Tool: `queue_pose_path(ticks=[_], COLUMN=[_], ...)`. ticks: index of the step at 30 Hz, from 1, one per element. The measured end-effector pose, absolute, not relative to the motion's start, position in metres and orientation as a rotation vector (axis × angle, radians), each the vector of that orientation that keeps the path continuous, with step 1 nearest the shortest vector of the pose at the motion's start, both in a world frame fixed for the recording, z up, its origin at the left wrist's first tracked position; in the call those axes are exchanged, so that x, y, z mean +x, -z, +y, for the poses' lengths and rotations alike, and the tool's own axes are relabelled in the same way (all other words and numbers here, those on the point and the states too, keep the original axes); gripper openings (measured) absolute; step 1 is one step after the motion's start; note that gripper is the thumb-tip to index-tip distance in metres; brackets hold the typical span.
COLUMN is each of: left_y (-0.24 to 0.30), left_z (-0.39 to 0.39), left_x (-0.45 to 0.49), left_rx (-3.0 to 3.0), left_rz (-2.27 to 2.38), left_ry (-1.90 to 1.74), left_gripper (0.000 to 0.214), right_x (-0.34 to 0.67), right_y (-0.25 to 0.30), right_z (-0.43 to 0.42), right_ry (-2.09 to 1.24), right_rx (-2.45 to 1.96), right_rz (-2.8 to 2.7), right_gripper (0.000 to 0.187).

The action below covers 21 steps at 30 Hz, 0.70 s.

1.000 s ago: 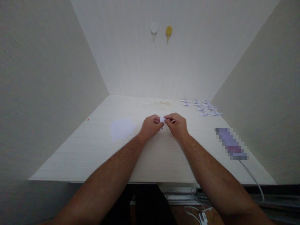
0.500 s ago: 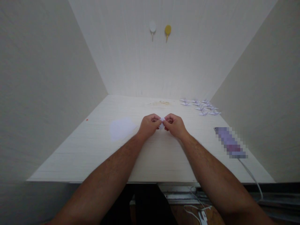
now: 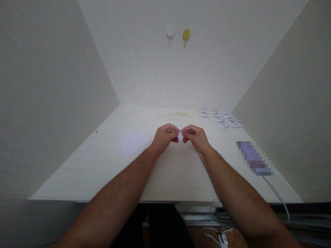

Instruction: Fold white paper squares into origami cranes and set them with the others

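Observation:
Between my two hands is a small folded piece of white paper (image 3: 180,137), held above the middle of the table. My left hand (image 3: 167,135) pinches its left side with thumb and fingers. On the right side, my right hand (image 3: 193,135) pinches it the same way. Both index fingertips meet near the paper's top edge. My fingers hide part of the folds. To the left of my left hand lies flat white paper (image 3: 134,141), partly behind my forearm. Several folded paper cranes (image 3: 224,120) stand together at the back right.
The white table (image 3: 103,175) is walled at the back and both sides. A blurred-out flat device (image 3: 253,158) lies at the right with a cable (image 3: 278,196) running over the front edge. White and yellow hooks (image 3: 186,34) hang on the back wall. A power strip (image 3: 222,239) is on the floor.
My hands have moved slightly apart, and more of the folded paper shows between them. My fingertips have shifted to its top edge. The cranes and flat paper have stayed put.

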<state>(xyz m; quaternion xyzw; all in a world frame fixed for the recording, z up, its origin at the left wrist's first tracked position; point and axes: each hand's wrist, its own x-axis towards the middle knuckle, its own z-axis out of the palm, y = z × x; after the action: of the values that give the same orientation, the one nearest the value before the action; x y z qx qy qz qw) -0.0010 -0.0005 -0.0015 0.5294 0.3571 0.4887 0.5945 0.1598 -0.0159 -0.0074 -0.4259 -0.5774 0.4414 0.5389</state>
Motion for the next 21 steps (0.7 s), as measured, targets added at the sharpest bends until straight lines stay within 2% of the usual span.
queue_pose_path(ticks=[9, 21], left_y=[0.0012, 0.0013], left_z=[-0.0006, 0.0018], left_x=[-0.0006, -0.0046], left_rx=[1.148, 1.143], left_rz=[0.807, 0.895], left_ry=[-1.122, -1.063], left_gripper=[0.014, 0.021], right_x=[0.1589, 0.1608], right_y=[0.0022, 0.0071], right_z=[-0.0191, -0.0164], right_ry=[-1.131, -1.016], right_rx=[-0.982, -1.079], right_rz=[-1.284, -1.427], right_gripper=[0.007, 0.009])
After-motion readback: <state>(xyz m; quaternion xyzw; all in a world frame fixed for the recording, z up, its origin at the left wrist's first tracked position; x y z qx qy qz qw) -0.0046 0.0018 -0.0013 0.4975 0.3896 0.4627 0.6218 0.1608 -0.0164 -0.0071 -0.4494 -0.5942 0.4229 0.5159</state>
